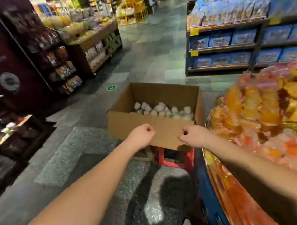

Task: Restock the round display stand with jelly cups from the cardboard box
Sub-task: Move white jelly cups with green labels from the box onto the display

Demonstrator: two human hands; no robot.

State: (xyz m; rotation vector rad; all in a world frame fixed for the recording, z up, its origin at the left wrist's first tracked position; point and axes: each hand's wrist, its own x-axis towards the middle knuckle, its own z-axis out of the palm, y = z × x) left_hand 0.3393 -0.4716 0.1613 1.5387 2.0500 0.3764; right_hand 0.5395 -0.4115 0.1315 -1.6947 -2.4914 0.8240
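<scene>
— While both arms reach forward, what are the hands doing?
— Left hand and right hand are each curled into a loose fist, holding nothing that I can see, in front of the near wall of the cardboard box.
— Where are the jelly cups?
— Pale jelly cups lie low inside the box, at twelve o'clock from the hands, beyond that wall. The box sits on a red stool, its long axis running roughly nine to three.
— And the stand?
— The round display stand lies at three o'clock, heaped with orange and pink packs. Likely the right hand, being nearer it, suits the carry.
</scene>
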